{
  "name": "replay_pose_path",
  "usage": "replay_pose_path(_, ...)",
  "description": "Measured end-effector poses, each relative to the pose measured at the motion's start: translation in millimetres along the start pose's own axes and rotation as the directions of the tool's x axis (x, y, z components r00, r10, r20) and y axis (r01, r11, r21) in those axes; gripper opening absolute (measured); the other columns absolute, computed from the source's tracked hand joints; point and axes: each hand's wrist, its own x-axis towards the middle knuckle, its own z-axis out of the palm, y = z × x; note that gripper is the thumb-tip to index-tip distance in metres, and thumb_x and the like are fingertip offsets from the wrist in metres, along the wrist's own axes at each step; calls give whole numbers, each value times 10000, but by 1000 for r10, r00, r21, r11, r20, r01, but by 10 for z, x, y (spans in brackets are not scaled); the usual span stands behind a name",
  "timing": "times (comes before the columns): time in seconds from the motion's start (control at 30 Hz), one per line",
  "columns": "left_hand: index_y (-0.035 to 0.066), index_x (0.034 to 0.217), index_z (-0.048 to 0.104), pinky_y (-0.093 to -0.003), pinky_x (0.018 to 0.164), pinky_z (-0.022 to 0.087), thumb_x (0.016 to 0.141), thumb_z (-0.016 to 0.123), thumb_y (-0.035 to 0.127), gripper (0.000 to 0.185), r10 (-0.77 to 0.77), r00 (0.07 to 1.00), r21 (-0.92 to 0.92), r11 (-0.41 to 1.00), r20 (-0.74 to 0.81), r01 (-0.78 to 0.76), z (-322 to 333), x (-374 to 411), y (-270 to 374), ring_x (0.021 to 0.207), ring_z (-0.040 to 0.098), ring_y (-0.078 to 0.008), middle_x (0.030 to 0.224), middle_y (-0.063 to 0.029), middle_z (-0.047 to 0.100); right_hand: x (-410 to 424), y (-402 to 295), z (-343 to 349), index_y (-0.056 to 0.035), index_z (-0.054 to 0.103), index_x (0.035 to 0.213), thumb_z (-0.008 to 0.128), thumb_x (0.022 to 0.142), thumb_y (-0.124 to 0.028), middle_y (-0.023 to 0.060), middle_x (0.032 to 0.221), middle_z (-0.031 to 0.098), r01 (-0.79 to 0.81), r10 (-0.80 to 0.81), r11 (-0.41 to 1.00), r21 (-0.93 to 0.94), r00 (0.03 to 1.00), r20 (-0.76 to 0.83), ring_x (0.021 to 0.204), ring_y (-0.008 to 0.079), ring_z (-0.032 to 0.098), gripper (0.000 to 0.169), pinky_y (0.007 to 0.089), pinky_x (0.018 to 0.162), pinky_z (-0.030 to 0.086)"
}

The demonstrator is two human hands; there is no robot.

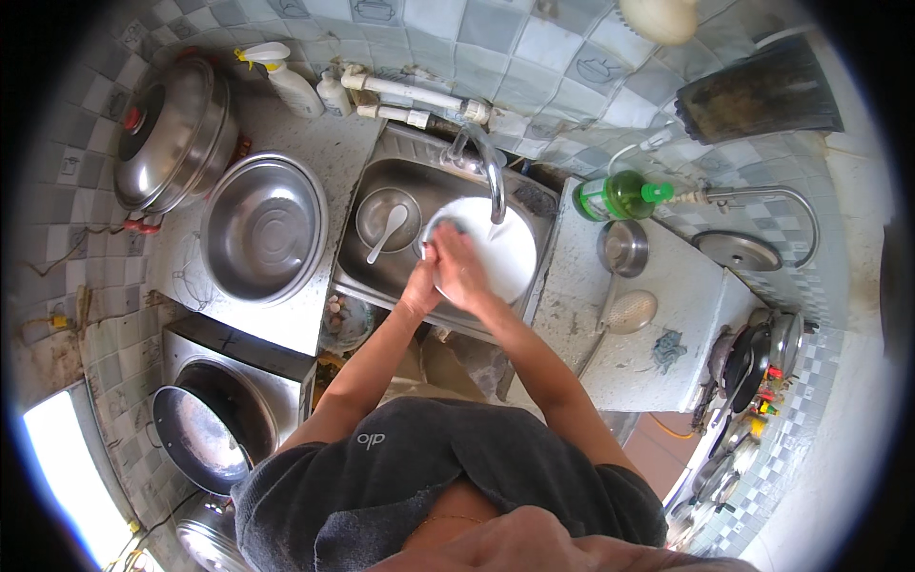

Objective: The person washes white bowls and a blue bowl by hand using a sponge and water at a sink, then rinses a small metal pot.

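A large round white dish (511, 254) lies in the stainless steel sink (354, 286), below the curved chrome faucet (493, 171). My left hand (423, 286) is at the dish's left rim, with its thumb up at the edge. Over the left part of the dish lies my right hand (457, 264), close against the left one; something greyish shows beneath its fingertips, too hidden to name. Left of the dish in the sink sits a metal bowl (368, 214) with a white spoon (389, 232) in it.
Left of the sink stand a steel basin (268, 229), a lidded steel pot (175, 129) and a spray bottle (293, 86). On the right counter are a green bottle (618, 196), a small metal pot (623, 248), a perforated ladle (632, 312) and a scrubber (668, 350).
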Motion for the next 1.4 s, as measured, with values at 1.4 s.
replay_pose_path(1.4, -7, 1226, 479, -387, 937, 431, 840, 581, 124, 420, -276, 954, -138, 947, 118, 291, 192, 189, 213, 1065, 553, -243, 1159, -129, 570, -429, 718, -199, 60, 546, 1080, 583, 858, -73, 120, 983, 624, -224, 886, 415, 882, 321, -336, 873, 206, 586, 261, 321, 761, 458)
